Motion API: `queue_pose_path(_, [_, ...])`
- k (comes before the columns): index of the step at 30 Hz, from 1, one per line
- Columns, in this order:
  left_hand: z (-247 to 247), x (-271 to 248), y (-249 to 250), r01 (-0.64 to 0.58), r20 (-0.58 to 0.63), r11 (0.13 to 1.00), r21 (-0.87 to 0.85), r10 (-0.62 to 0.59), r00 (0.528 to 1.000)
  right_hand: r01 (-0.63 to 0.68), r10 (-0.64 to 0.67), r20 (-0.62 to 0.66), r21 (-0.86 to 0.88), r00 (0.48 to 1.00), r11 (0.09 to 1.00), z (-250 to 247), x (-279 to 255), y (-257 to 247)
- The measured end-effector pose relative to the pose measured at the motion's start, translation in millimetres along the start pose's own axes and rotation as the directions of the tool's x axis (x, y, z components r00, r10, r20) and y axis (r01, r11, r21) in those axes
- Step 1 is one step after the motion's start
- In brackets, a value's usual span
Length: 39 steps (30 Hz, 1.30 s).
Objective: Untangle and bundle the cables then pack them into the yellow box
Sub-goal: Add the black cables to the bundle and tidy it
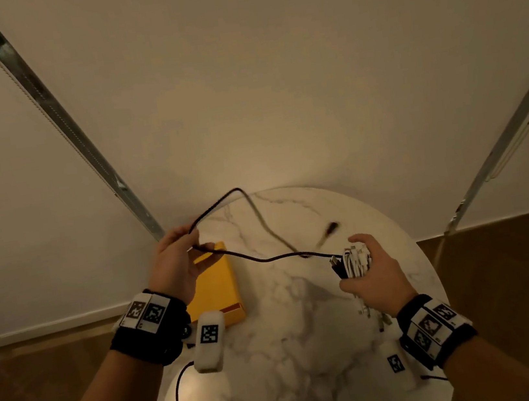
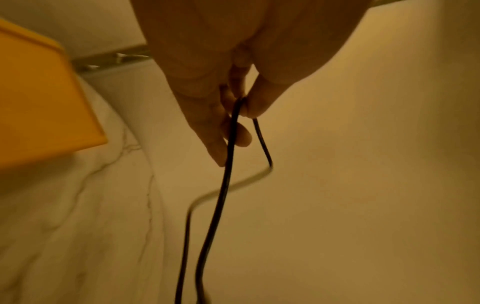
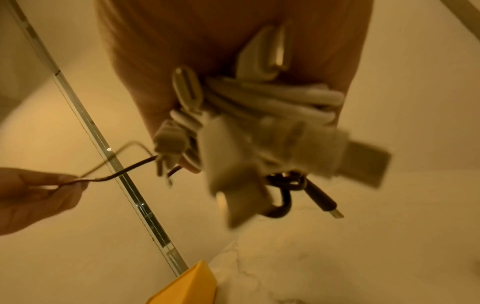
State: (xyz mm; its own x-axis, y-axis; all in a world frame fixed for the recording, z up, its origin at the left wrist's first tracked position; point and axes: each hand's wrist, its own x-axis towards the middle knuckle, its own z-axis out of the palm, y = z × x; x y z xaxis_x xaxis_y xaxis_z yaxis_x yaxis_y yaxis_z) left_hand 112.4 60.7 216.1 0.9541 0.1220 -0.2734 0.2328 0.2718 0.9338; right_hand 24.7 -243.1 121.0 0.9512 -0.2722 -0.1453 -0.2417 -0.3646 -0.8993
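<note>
We hold the work above a round marble table [image 1: 311,346]. Our left hand [image 1: 177,263] pinches a black cable [image 1: 264,260] between thumb and fingertips; the left wrist view shows the cable [image 2: 223,185] folded over at the pinch, with two strands running away from the hand [image 2: 221,61]. One strand crosses level to our right hand [image 1: 374,275]. The other rises in a loop above the far table edge and comes back down toward the middle of the table; its far end is blurred.

Our right hand grips a bundle of white cables [image 1: 358,260], fingers and thumb curled around it. In the right wrist view the bundle [image 3: 262,123] shows several white plugs, and a black plug [image 3: 322,202] hangs beneath it. A few white ends dangle below the hand toward the table.

The yellow box [image 1: 216,292] lies flat on the left part of the table, directly below our left hand. No cable is in it.
</note>
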Motion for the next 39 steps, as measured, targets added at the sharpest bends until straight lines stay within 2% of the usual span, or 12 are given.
queue_pose_path(5, [-22.6,19.7,-36.4,0.087,-0.226,0.996,0.024,-0.079,0.971,0.017,-0.018,-0.088,-0.012,0.996,1.000,3.2,-0.5,1.7])
queue_pose_path(10, [-35.8,22.9,-72.4,0.145,-0.220,0.910,0.389,-0.061,0.974,0.085,-0.067,-0.220,0.072,0.973,0.994,0.0,-0.5,2.7])
queue_pose_path(12, [-41.3,20.6,-84.7,0.132,-0.167,0.725,0.676,-0.024,0.986,0.112,-0.071,-0.260,0.150,0.963,0.982,-2.3,-2.1,-0.3])
queue_pose_path(14, [-43.3,15.9,-93.2,0.095,-0.081,0.434,0.896,-0.050,0.995,0.160,-0.089,-0.276,0.246,0.957,0.956,-3.0,-4.1,-5.5])
queue_pose_path(17, [-34.4,0.6,-96.8,0.058,-0.060,-0.015,0.998,-0.209,0.976,0.235,-0.141,-0.287,0.322,0.947,0.917,-1.4,-8.6,-15.8])
queue_pose_path(20, [-17.4,-15.5,-89.7,0.010,-0.039,-0.182,0.983,-0.158,0.987,0.281,-0.188,-0.268,0.368,0.945,0.886,3.6,-16.8,-27.6])
queue_pose_path(22, [-4.2,-23.5,-82.8,-0.153,0.156,-0.140,0.978,0.012,0.988,0.292,-0.211,-0.245,0.371,0.946,0.881,8.9,-20.3,-29.5])
queue_pose_path(25, [22.0,-37.9,-75.9,-0.500,0.475,0.364,0.786,0.161,0.865,0.300,-0.232,-0.209,0.399,0.950,0.867,17.7,-23.2,-29.3])
queue_pose_path(27, [38.6,-49.2,-74.2,-0.517,0.532,0.581,0.629,0.163,0.831,0.314,-0.251,-0.202,0.414,0.947,0.854,22.5,-25.3,-31.9])
queue_pose_path(31, [54.3,-50.7,-83.0,-0.501,0.506,0.682,0.533,0.217,0.834,0.329,-0.273,-0.187,0.438,0.944,0.837,26.7,-27.2,-35.9])
queue_pose_path(35, [70.9,-60.7,-78.9,-0.273,0.459,0.908,0.319,0.104,0.882,0.279,-0.233,-0.154,0.489,0.960,0.826,25.3,-23.1,-30.3])
queue_pose_path(39, [75.2,-61.3,-80.8,-0.283,0.501,0.927,0.247,0.128,0.856,0.189,-0.197,-0.058,0.630,0.979,0.754,23.7,-22.6,-29.6])
